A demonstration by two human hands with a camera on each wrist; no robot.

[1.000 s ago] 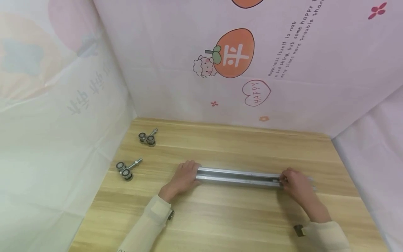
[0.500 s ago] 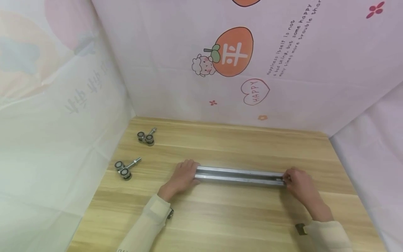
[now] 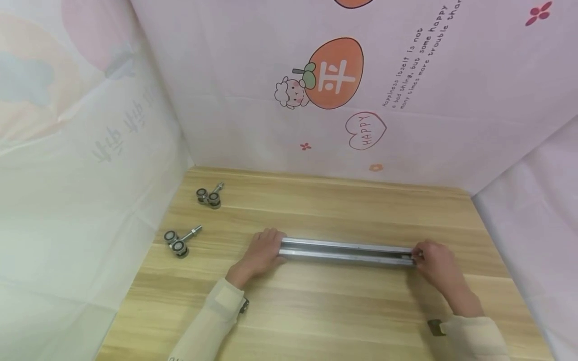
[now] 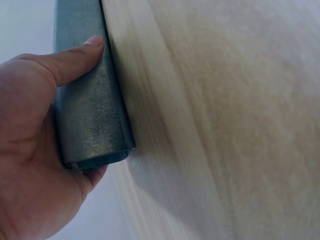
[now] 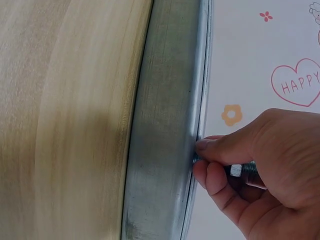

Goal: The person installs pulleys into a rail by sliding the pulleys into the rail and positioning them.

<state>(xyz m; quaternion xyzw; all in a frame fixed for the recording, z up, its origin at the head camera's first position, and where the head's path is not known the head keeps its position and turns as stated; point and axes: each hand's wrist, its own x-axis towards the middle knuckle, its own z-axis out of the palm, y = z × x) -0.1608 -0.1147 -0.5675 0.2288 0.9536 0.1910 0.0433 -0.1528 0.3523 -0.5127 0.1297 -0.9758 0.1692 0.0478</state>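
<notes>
Metal rail (image 3: 347,258) on the tabletop (image 3: 338,311), left hand (image 3: 264,250) has fingers curled round one end. Right hand (image 3: 437,263) has got a bolt (image 5: 236,170) pinched in its fingers.

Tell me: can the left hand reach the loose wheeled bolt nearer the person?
Probably yes: I see nothing between the left hand and that wheeled bolt, but the hand grips the metal rail and should let go first.

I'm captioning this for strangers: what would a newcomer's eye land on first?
Likely the big orange fruit printed on the back sheet. Next, the shiny rail on the table, left hand gripping one end, right hand pinching a bolt at the rail. Two rollers lie on the table's left side.
</notes>
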